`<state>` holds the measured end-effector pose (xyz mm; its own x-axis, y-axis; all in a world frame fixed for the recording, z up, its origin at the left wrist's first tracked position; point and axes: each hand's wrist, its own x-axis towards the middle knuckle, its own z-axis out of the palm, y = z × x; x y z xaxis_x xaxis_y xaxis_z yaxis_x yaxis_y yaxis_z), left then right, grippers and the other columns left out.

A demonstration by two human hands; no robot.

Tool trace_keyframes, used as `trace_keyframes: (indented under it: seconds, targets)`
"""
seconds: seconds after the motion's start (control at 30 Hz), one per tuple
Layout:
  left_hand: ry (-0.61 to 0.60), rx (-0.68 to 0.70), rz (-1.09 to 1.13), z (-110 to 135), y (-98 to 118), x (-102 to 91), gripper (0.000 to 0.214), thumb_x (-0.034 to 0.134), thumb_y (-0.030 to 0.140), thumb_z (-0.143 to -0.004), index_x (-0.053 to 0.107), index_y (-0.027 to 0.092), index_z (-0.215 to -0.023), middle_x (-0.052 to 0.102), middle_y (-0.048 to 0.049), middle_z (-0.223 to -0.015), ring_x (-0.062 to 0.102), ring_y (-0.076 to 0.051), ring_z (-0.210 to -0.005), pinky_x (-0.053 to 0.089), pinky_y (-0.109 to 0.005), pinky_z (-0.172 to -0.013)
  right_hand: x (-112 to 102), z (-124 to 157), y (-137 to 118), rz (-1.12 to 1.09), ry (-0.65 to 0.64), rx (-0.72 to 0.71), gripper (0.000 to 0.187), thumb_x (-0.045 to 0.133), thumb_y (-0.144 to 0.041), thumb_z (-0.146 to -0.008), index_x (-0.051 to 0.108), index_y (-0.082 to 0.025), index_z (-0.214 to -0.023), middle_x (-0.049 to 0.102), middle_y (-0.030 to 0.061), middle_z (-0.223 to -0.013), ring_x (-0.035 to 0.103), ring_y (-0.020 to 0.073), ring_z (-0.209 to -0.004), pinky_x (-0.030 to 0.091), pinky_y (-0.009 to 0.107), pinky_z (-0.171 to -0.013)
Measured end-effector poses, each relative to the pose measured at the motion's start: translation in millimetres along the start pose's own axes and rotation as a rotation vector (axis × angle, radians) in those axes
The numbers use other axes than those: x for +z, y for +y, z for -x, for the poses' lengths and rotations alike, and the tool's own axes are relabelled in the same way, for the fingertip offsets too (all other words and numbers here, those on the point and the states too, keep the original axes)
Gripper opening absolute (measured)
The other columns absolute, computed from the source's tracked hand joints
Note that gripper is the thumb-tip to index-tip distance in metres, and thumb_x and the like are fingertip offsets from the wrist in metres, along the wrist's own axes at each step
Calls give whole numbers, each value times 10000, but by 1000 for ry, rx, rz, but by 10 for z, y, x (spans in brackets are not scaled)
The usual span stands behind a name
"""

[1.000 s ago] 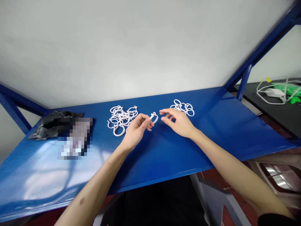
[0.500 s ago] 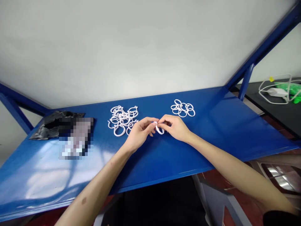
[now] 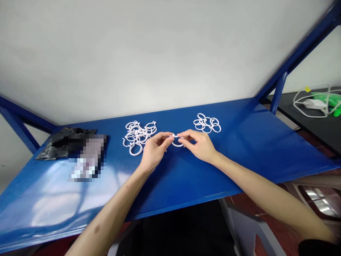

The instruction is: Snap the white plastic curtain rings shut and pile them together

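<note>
Between my two hands, a little above the table, is a white plastic curtain ring. My left hand pinches its upper left part between thumb and fingers. On the other side, the thumb and fingertips of my right hand are closed on its upper right part. The fingers partly hide the ring. To the left of my left hand lies a loose heap of similar white rings, several with their ends apart. Beyond my right hand sits a smaller group of white rings that look closed.
The blue table meets a pale wall at the back. On its left lie a crumpled black plastic bag and a blurred-out flat object. Blue frame bars rise at both sides. A black table at right holds a white charger.
My hands have moved slightly apart, and the ring between them has turned so its top lies more level. Both hands keep their pinch. The two groups of rings look the same.
</note>
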<state>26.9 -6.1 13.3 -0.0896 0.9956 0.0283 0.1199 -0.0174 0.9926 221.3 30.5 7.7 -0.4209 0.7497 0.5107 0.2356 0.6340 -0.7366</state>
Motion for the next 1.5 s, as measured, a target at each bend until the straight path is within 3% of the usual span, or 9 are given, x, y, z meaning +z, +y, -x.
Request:
trace_keyframes:
  seconds: [0.33,0.57,0.77,0.83,0.93,1.0,1.13,1.33,1.5]
  targets:
    - [91,36,11,60,-74,46,282,852,457,-702,830,208,-833,786,-52,-793,667,-177,-698,534,-287,-678,-1,26,-10,-82,-98,30,81,669,-264,-962,738,-223,-954,779,15,-910,710,140,-710,561,257,-649]
    - [99,105,-53,119,-125,75,164,782,380,-781,809,220,-805,808,-49,-888,734,-216,-829,573,-341,-829,-22,38,2,11,-154,-109,107,624,-214,-992,730,-207,-982,778,27,-931,734,153,-820,569,260,-728]
    - [0,235,-262,69,-67,36,244,701,427,-888,797,216,-962,792,-54,-964,700,-192,-789,553,-318,-749,-42,-21,30,142,-128,-197,142,577,-210,-1018,718,-208,-1035,762,43,-978,717,169,-883,563,292,-804]
    - [-18,348,-471,10,-15,-50,279,658,421,-929,778,216,-1077,777,-60,-1024,677,-194,-803,542,-336,-777,-141,-90,77,253,-80,-168,153,575,-229,-1019,726,-213,-1035,746,56,-1014,699,191,-938,554,327,-845]
    - [102,500,-817,-86,31,-238,297,551,336,-986,743,181,-1151,758,-94,-1071,642,-258,-978,501,-421,-946,-420,-199,242,471,90,-5,141,621,-268,-986,757,-230,-988,713,72,-1019,668,230,-955,543,371,-829]
    - [96,495,-998,-127,29,-355,301,511,304,-990,741,164,-1126,747,-114,-1080,611,-294,-1019,482,-456,-967,-644,-249,394,591,168,153,126,663,-275,-949,776,-221,-957,701,82,-977,656,247,-923,536,393,-822]
    - [-22,380,-1239,-133,2,-451,308,600,367,-937,741,160,-1117,736,-134,-1069,587,-343,-1055,463,-493,-969,-948,-277,654,734,184,357,137,677,-244,-902,783,-210,-982,726,80,-943,636,251,-869,508,419,-854]
    - [-172,228,-1263,-119,37,-422,310,557,242,-931,708,182,-1195,775,-88,-963,598,-344,-1076,440,-502,-976,-936,-255,752,743,143,431,185,662,-313,-906,773,-202,-1003,762,76,-934,623,261,-905,469,417,-880]
    - [-110,275,-1031,-142,73,-441,316,526,233,-923,707,194,-1178,772,-78,-929,629,-303,-1020,472,-441,-917,-907,-268,661,750,214,331,214,600,-320,-939,770,-195,-974,758,93,-953,606,277,-935,455,449,-926]
